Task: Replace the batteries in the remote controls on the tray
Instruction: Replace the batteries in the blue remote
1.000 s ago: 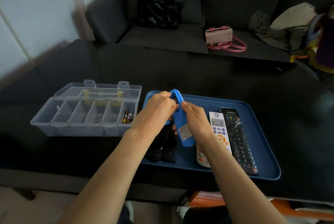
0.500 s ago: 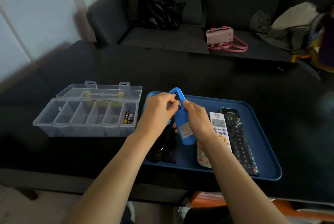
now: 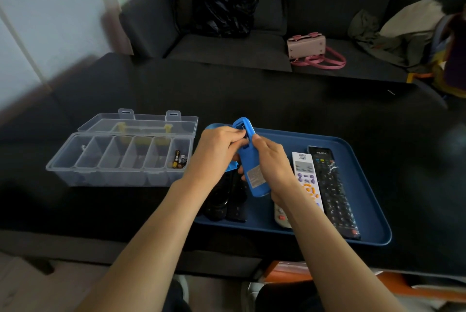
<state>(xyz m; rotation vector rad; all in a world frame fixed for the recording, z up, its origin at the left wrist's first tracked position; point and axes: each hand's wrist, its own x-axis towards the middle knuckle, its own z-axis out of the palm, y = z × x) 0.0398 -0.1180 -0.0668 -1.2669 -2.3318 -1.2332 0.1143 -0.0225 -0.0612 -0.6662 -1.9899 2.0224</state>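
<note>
A blue remote [image 3: 253, 173] is held back side up above the blue tray [image 3: 363, 185]. My right hand [image 3: 273, 163] grips its body from the right. My left hand [image 3: 216, 153] has its fingertips at the open battery compartment near the remote's top end; a blue piece, likely the cover [image 3: 232, 166], sticks out under its palm. On the tray lie a white remote [image 3: 306, 178], a long black remote [image 3: 332, 190] and two black remotes [image 3: 227, 198] under my hands. Whether a battery is in my fingers is hidden.
A clear plastic compartment box [image 3: 121, 158] stands open left of the tray, with a few batteries [image 3: 179, 159] in its rightmost cell. The black table meets a dark sofa behind, holding a black bag [image 3: 222, 11], a pink handbag [image 3: 307, 47] and clothes.
Both hands with the blue remote stay almost in place; the remote has tilted slightly more upright and my left fingers work at its top end.
</note>
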